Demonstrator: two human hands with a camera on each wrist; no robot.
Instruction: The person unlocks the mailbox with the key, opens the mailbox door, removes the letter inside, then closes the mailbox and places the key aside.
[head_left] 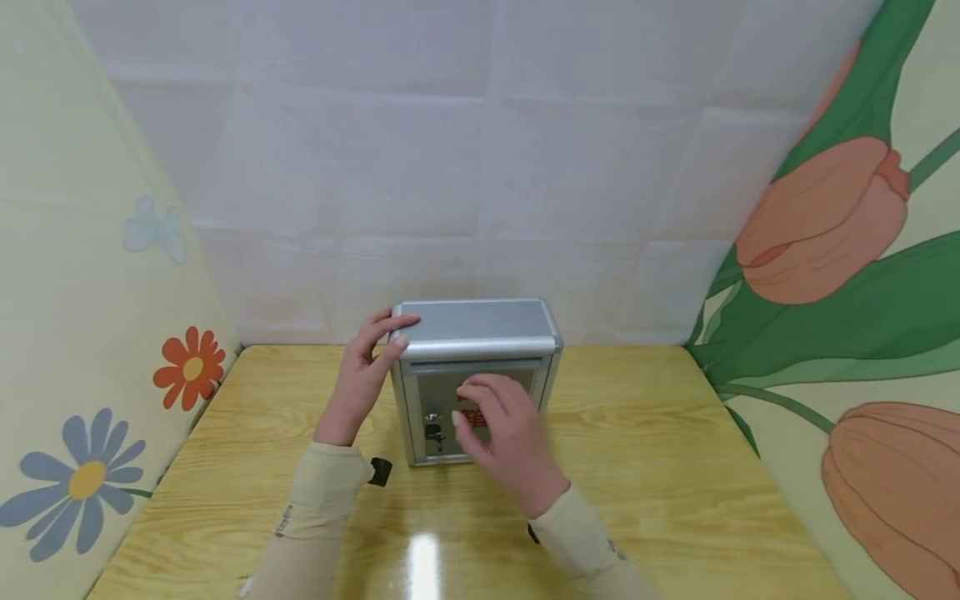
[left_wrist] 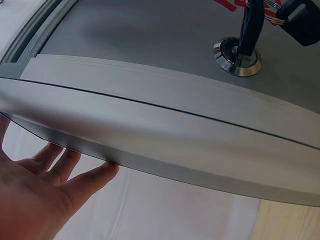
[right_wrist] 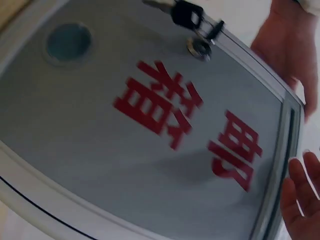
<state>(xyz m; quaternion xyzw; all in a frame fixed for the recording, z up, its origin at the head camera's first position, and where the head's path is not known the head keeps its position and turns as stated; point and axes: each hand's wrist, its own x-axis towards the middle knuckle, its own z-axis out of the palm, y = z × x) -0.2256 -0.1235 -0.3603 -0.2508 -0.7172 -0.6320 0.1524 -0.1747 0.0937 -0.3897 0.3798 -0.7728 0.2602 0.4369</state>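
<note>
A grey metal mailbox point(head_left: 480, 321) with red characters on its front stands upright on the table. My left hand point(head_left: 356, 379) rests on its upper left corner, thumb and a finger on the top. In the left wrist view, fingertips of that hand touch the box's side edge. My right hand point(head_left: 510, 429) is in front of the door, fingers loosely bent, holding nothing. Just left of its fingertips, a key is in the lock point(left_wrist: 237, 62), and a second black-headed key point(right_wrist: 187, 14) hangs from the ring. A slot point(right_wrist: 287, 150) runs below the lid.
The wood-grain table point(head_left: 637, 467) carries the box near its back edge. Behind it hangs a creased white sheet point(head_left: 480, 167). Flower-printed panels point(head_left: 82, 275) flank the table on both sides. A small black piece point(head_left: 380, 472) sits at the left cuff.
</note>
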